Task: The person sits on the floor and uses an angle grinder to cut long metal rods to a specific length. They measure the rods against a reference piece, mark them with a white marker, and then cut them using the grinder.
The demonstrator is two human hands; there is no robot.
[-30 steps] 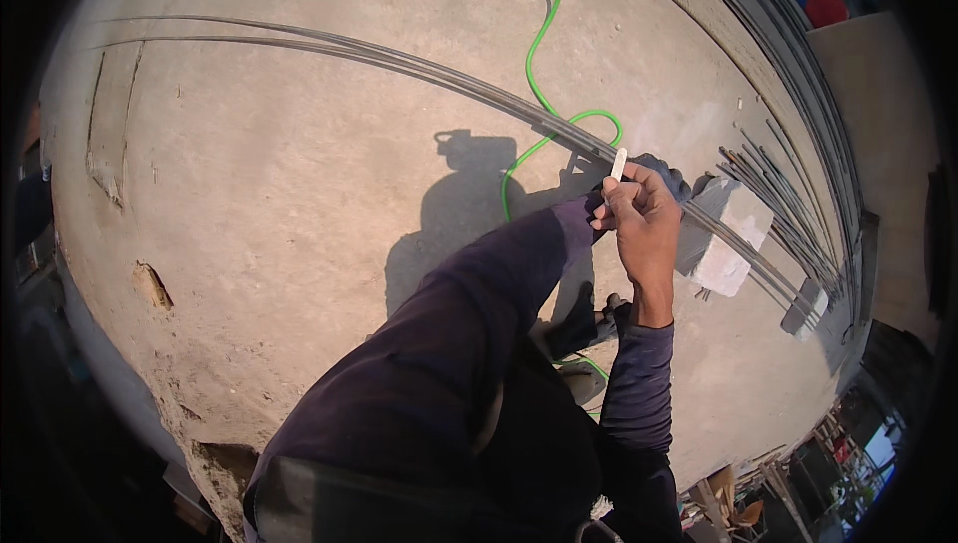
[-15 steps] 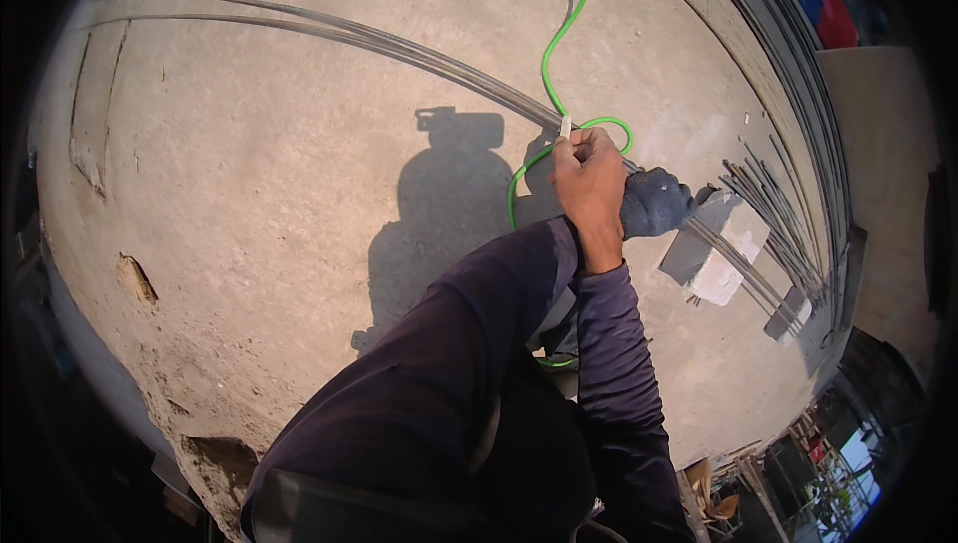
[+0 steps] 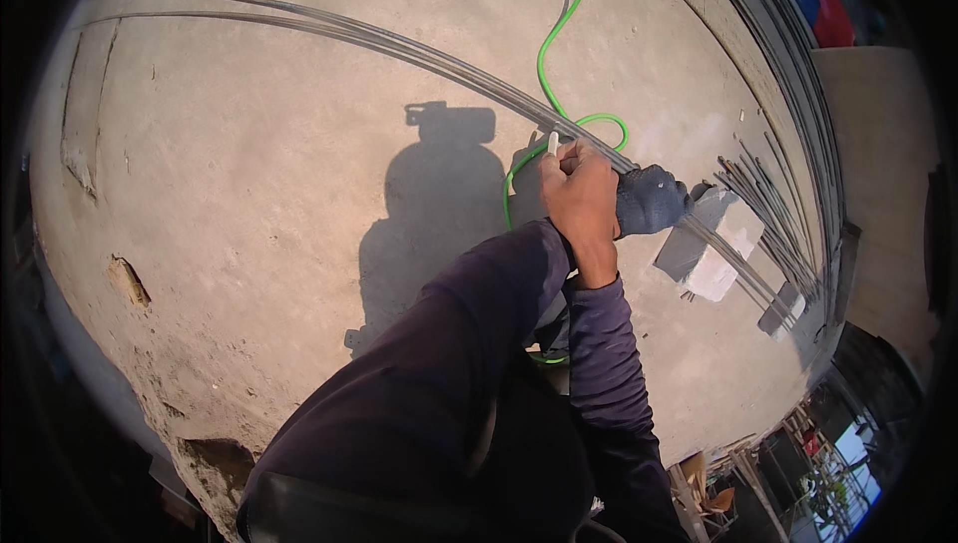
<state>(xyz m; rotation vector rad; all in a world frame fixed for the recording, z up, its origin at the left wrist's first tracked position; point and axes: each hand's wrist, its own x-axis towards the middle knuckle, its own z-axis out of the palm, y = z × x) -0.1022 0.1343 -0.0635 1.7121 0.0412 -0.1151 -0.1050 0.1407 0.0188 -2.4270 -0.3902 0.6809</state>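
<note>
Several long thin steel rods (image 3: 449,66) run in a bundle from the far left down to the right. My left hand (image 3: 651,201), in a dark blue-grey glove, is closed around the bundle; its arm crosses beneath my right wrist. Bare, my right hand (image 3: 584,189) sits just left of the glove, against the near side of the rods. It pinches a short white stick of chalk (image 3: 553,143) whose tip is at the rods. A green cable (image 3: 544,64) loops under the bundle near the chalk.
A pale block (image 3: 728,254) lies beneath the rods to the right, with a smaller block (image 3: 781,309) beyond it. More cut rods (image 3: 768,204) lie beside them. Long bars line the right edge. The concrete (image 3: 249,174) has a broken hole (image 3: 215,463) at lower left.
My right hand has shifted slightly left and toward me, bringing the chalk from across the rods to their near side. The gloved left hand keeps its hold.
</note>
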